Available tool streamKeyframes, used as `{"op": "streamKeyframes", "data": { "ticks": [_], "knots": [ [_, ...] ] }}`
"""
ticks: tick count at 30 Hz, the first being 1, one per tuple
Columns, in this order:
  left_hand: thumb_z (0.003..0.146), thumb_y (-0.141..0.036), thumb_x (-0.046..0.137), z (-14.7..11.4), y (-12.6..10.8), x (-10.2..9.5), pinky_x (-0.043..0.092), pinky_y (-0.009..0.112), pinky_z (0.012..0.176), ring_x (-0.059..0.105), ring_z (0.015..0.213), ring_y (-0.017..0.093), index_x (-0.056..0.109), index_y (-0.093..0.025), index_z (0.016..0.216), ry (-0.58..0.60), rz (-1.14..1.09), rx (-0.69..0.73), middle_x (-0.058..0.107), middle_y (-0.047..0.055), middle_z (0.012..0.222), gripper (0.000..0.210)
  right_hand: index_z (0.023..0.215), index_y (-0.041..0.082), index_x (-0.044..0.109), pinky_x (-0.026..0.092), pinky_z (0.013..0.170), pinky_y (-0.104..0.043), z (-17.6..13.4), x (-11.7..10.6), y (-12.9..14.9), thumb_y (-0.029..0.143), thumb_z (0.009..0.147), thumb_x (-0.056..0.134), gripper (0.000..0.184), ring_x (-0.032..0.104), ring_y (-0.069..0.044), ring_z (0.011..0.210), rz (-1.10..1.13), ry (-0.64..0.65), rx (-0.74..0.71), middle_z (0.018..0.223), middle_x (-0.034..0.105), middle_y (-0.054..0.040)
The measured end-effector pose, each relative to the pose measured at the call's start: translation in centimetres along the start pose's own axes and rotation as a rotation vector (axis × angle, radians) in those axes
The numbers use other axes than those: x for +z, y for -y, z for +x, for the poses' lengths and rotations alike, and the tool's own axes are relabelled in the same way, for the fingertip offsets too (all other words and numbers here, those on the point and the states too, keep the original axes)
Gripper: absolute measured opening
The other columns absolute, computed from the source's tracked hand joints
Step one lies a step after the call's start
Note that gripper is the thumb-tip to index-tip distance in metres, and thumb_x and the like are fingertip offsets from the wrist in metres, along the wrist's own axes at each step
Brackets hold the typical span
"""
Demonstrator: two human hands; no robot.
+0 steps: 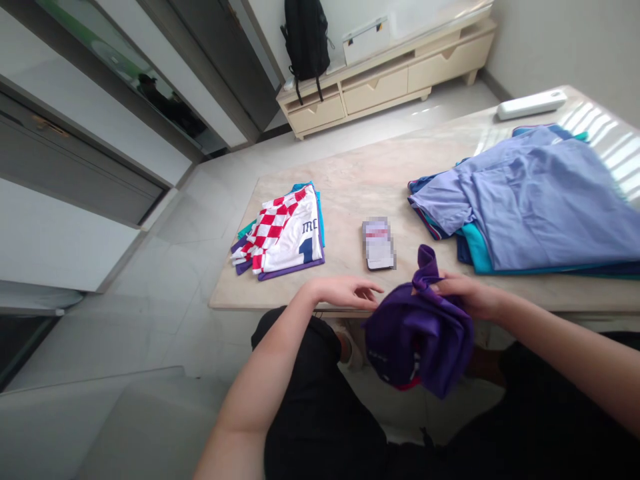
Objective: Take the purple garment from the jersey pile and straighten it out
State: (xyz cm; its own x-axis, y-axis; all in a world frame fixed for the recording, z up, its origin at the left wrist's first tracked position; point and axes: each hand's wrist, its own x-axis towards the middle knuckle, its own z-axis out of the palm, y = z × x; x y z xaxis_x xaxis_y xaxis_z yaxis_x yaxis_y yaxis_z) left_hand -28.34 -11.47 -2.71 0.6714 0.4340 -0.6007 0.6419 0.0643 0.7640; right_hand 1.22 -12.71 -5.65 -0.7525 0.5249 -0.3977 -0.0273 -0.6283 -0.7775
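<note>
A bunched purple jersey (423, 340) hangs over the table's front edge, above my lap. My right hand (463, 293) grips it by a gathered upper part, fingers closed round the cloth. At the jersey's left side, my left hand (350, 292) hovers with its fingers loosely stretched; the fingertips come close to the cloth, and I cannot tell whether they touch it. Behind my left hand lies a folded stack topped by a red-and-white checkered jersey (285, 233). A phone (379, 245) rests on the table between the hands, its screen blurred out.
On the right of the marble-look table (350, 173) lies a pile of flat garments topped by a light blue shirt (545, 200). A white oblong device (532, 105) sits at the far right corner. Beyond stands a low cream cabinet (375, 87) with a black backpack (306, 40) on it.
</note>
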Motion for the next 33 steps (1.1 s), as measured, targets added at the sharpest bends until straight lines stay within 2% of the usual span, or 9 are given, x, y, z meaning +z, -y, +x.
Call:
{"op": "streamKeyframes", "data": {
  "ticks": [3,7,10,13,16,19,22,27,33],
  "knots": [
    [0.085,-0.026,0.07,1.2,-0.5,1.1,0.052,0.029,0.083,0.067,0.102,0.022,0.067,-0.021,0.127,0.109,-0.08,0.126,0.074,0.005,0.115,0.043,0.088,0.018,0.075,0.054,0.07,-0.027,0.7,0.0,-0.4,0.045,0.067,0.085,0.035,0.066,-0.017,0.071,0.017,-0.006,0.003,0.083,0.074,-0.0027],
    [0.083,-0.015,0.063,2.3,-0.4,1.3,0.048,0.025,0.072,0.063,0.08,0.017,0.074,-0.016,0.1,0.097,0.102,0.102,0.073,0.001,0.088,0.021,0.09,0.017,0.077,0.05,0.067,-0.027,1.9,-0.1,-1.8,0.042,0.08,0.076,0.027,0.065,-0.017,0.071,-0.363,0.123,0.058,0.085,0.075,-0.0028],
    [0.087,-0.022,0.062,2.3,-0.2,0.9,0.043,0.023,0.067,0.059,0.074,0.015,0.072,-0.015,0.09,-0.004,0.19,0.048,0.069,0.0,0.08,0.013,0.096,0.018,0.079,0.048,0.07,-0.027,2.2,-0.3,-2.8,0.038,0.083,0.071,0.025,0.066,-0.019,0.077,-0.706,0.238,0.068,0.091,0.077,-0.0032],
    [0.093,-0.037,0.062,2.1,-0.3,0.7,0.039,0.023,0.063,0.054,0.07,0.013,0.068,-0.015,0.084,-0.03,0.221,0.032,0.063,-0.001,0.074,0.025,0.103,0.024,0.08,0.048,0.078,-0.028,2.0,-0.2,-3.3,0.034,0.081,0.072,0.026,0.069,-0.021,0.086,-0.978,0.308,0.032,0.101,0.078,-0.0021],
    [0.096,-0.044,0.058,1.9,-0.7,1.2,0.035,0.024,0.059,0.048,0.064,0.012,0.061,-0.016,0.074,-0.045,0.26,0.013,0.055,-0.003,0.068,0.036,0.104,0.027,0.081,0.047,0.076,-0.027,1.8,0.5,-3.3,0.039,0.082,0.073,0.026,0.068,-0.02,0.086,-1.088,0.359,-0.029,0.103,0.078,-0.0008],
    [0.097,-0.047,0.057,1.8,-1.1,1.7,0.035,0.024,0.059,0.048,0.064,0.012,0.061,-0.016,0.076,-0.055,0.25,0.024,0.055,-0.003,0.069,0.038,0.096,0.023,0.078,0.046,0.07,-0.027,1.8,1.2,-3.0,0.046,0.087,0.069,0.026,0.065,-0.018,0.078,-1.082,0.296,-0.124,0.096,0.076,-0.0025],
    [0.096,-0.045,0.059,1.7,-1.5,2.0,0.037,0.024,0.062,0.053,0.069,0.013,0.067,-0.016,0.084,-0.102,0.262,0.057,0.061,-0.002,0.074,0.032,0.083,0.019,0.068,0.046,0.068,-0.026,2.1,1.4,-3.0,0.045,0.091,0.065,0.028,0.063,-0.017,0.076,-1.024,0.157,-0.25,0.088,0.071,-0.0042],
    [0.096,-0.041,0.06,1.9,-2.0,2.4,0.04,0.024,0.067,0.059,0.077,0.015,0.071,-0.016,0.09,-0.19,0.311,0.067,0.068,0.001,0.082,0.028,0.103,0.019,0.06,0.045,0.066,-0.026,2.9,1.3,-4.1,0.039,0.086,0.071,0.028,0.063,-0.017,0.075,-0.976,-0.035,-0.285,0.087,0.07,-0.0024],
    [0.094,-0.043,0.063,2.6,-1.0,2.3,0.038,0.024,0.063,0.059,0.075,0.016,0.071,-0.017,0.091,-0.143,0.364,0.012,0.067,0.001,0.081,0.028,0.097,0.019,0.07,0.036,0.059,-0.027,3.3,0.8,-4.0,0.031,0.091,0.061,0.016,0.056,-0.015,0.062,-1.132,0.014,-0.254,0.073,0.068,-0.0003]
  ]
}}
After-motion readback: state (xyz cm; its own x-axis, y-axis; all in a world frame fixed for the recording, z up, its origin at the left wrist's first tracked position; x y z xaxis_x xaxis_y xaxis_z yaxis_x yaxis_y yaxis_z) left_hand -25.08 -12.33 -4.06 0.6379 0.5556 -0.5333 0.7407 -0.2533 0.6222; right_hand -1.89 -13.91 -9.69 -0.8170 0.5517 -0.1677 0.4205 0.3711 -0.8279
